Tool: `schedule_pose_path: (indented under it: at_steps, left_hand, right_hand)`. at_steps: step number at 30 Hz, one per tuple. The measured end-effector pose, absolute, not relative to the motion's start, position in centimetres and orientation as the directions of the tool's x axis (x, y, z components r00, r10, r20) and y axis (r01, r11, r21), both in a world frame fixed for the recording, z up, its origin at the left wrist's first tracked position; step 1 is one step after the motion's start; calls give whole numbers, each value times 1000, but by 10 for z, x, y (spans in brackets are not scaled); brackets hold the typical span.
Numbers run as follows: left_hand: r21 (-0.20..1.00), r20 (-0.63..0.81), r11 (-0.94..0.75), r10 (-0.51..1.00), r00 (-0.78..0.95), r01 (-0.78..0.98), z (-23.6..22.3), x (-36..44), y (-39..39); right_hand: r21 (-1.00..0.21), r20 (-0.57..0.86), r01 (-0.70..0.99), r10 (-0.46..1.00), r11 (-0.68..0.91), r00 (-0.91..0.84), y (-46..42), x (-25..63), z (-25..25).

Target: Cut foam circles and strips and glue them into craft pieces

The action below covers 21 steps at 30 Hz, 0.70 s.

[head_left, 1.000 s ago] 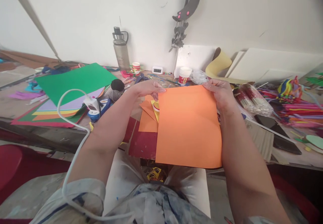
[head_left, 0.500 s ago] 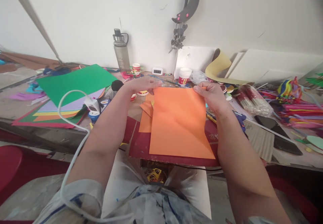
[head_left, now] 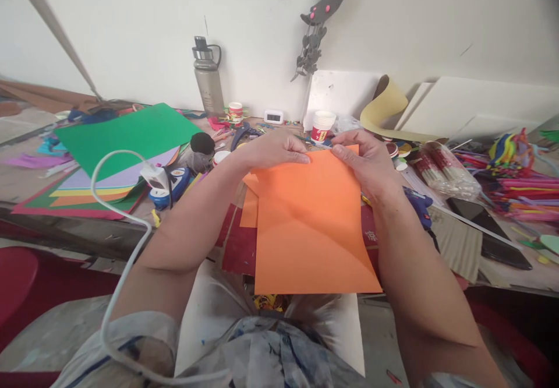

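I hold an orange paper sheet (head_left: 310, 230) over the near edge of the work table (head_left: 30, 181). My left hand (head_left: 275, 149) pinches its far edge left of centre. My right hand (head_left: 364, 163) grips the far right part of the same edge, fingers closed on it. The two hands are close together at the top of the sheet. Under it lie smaller orange pieces (head_left: 250, 207) and a dark red sheet (head_left: 240, 248).
A stack of coloured sheets topped with green (head_left: 126, 137) lies left, with a blue device (head_left: 168, 181) and white cable (head_left: 117, 213). A metal bottle (head_left: 208, 79), paper cups (head_left: 322, 126), a glue gun (head_left: 419, 204), a phone (head_left: 489, 230) and pipe cleaners (head_left: 519, 190) crowd the back and right.
My hands moved closer together along the sheet's far edge, and the orange sheet came toward me, its near edge now past the table edge.
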<state>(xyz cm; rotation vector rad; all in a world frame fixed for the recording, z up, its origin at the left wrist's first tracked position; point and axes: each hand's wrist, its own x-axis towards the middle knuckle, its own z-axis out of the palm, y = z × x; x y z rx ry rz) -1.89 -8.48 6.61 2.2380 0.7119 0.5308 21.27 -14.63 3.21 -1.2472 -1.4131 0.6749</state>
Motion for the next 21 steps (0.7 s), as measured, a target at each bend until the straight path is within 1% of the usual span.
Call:
schedule_pose_path:
  at_steps: [4,9,12,16,21]
  left_hand:
    - [751,151,-572,635,757,330,58,-20,-76]
    - [699,60,-582,627,777,416,53,-25,-67]
    - [672,22,-576,644,765,466,54,-27,-65]
    - [636,-13,-569,668,744,522,55,-30,-62]
    - [660,-59,-513,693,718,549,51,-36,-59]
  right_hand:
    - [-916,308,303,945,263,111,-143,212,26]
    - [-961,222,193,969,199,108,-137,219,21]
    - [-972,186,163,978,169,97,-132,223,19]
    - [-955,232,209,969,209,89,-127,226,14]
    - [-950,239,220,970,223,50,-122,223,8]
